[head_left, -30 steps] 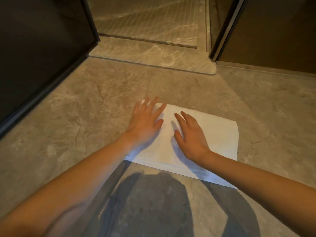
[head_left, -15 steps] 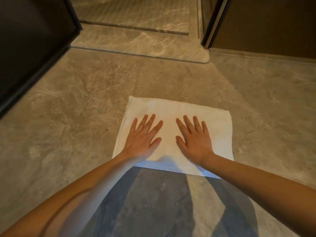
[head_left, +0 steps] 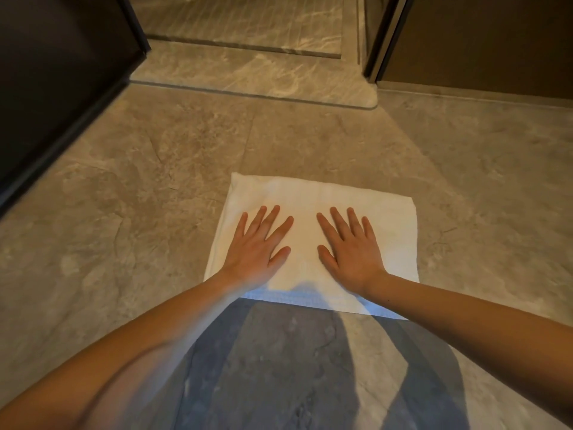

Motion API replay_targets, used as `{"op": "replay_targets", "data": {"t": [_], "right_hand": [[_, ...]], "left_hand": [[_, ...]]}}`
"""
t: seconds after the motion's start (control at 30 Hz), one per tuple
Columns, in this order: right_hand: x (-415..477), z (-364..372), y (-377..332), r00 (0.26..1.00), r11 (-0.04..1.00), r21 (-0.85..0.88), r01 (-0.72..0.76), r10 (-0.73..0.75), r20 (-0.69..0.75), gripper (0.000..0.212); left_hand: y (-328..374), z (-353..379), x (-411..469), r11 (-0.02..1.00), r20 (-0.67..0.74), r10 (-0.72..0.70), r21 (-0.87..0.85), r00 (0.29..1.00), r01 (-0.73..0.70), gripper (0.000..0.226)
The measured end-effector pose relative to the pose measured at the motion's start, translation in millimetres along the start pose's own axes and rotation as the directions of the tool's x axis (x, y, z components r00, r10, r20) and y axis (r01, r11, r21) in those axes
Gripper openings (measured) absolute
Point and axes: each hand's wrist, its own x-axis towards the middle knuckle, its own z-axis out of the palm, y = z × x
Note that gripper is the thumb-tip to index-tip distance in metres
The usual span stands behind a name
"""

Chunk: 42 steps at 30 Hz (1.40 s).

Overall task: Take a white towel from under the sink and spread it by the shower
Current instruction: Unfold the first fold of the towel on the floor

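White towel [head_left: 310,193], head view: it lies flat on the floor [head_left: 139,197] as a rectangle, long sides running left to right and slightly skewed to the frame. Its near edge falls in bluish shade; the rest is evenly lit.

Left hand [head_left: 259,243]: palm down on the left half of the towel, fingers straight and spread, thumb angled toward the centre. It grips nothing and lies flat on the cloth.

Right hand [head_left: 350,246]: palm down on the right half, fingers likewise straight and spread, holding nothing. The two hands lie side by side and apart, with a strip of bare cloth between the thumbs. Both forearms are bare and enter from the lower corners of the frame.

The floor is grey-brown stone-patterned tile. The person's shadow [head_left: 279,361] covers it between the forearms and reaches the towel's near edge.

Beyond the towel, well apart from its far edge, a stone sill [head_left: 248,76] with a rounded right corner runs across. Behind the sill is a shower floor [head_left: 242,23] of lined stone. A dark panel [head_left: 62,72] stands at left; a metal frame post [head_left: 383,35] and a brown wall [head_left: 480,41] stand at right
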Motion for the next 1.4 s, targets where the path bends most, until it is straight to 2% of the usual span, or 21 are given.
{"op": "replay_targets", "data": {"t": [0.17,0.33,0.47,0.57,0.67,0.77,0.97,1.13,1.23,1.3,1.4], "right_hand": [[0.6,-2.8,-1.0,0.999,1.000,-0.026,0.001,0.000,0.033,0.064],[-1.6,-11.5,3.5,0.999,0.999,0.042,0.022,-0.023,0.027,0.062],[-10.0,-22.6,11.6,0.997,0.993,0.096,0.073,-0.071,-0.023,0.060],[-20.8,-24.6,19.1,0.993,0.992,0.051,0.113,-0.111,-0.033,0.061],[-34.8,-18.7,21.4,0.983,0.983,-0.018,0.182,-0.181,0.007,0.066],[-46.8,-4.2,19.9,0.963,0.958,-0.111,0.263,-0.254,0.086,0.065],[-36.7,-6.3,39.8,0.934,0.916,-0.189,0.355,-0.337,0.121,0.064],[-29.2,-12.8,48.3,0.919,0.891,-0.229,0.392,-0.366,0.148,0.064],[-33.7,-13.6,41.2,0.936,0.912,-0.217,0.348,-0.327,0.129,0.063],[-38.4,-13.8,33.6,0.971,0.960,-0.152,0.237,-0.227,0.076,0.065],[-40.5,-13.8,22.6,0.999,0.999,-0.034,0.028,-0.027,0.046,0.066]], "left_hand": [[0.6,-5.2,1.6,1.000,0.031,-0.001,0.004,1.000,0.001,0.062],[-2.5,-15.0,1.9,0.999,0.070,0.026,-0.036,0.997,-0.024,0.060],[-7.7,-28.3,1.4,0.991,0.048,0.126,-0.042,0.991,-0.124,0.062],[-14.9,-30.4,-4.8,0.970,0.048,0.239,0.035,0.970,-0.241,0.063],[-27.1,-23.9,-17.5,0.959,0.110,0.272,0.056,0.956,-0.279,0.064],[-29.1,-16.0,-27.5,0.971,0.150,0.231,0.026,0.961,-0.238,0.062],[-5.3,-8.5,-39.6,0.992,0.126,0.121,0.018,0.985,-0.125,0.062],[7.2,-13.9,-36.2,0.997,0.178,0.072,0.018,0.981,-0.077,0.066],[-4.6,-27.6,-25.3,0.983,0.191,0.172,0.030,0.966,-0.181,0.064],[-11.3,-36.4,-16.5,0.971,0.172,0.230,0.032,0.958,-0.238,0.061],[-13.2,-43.6,-1.1,0.969,0.155,0.236,0.039,0.959,-0.245,0.060]]}}
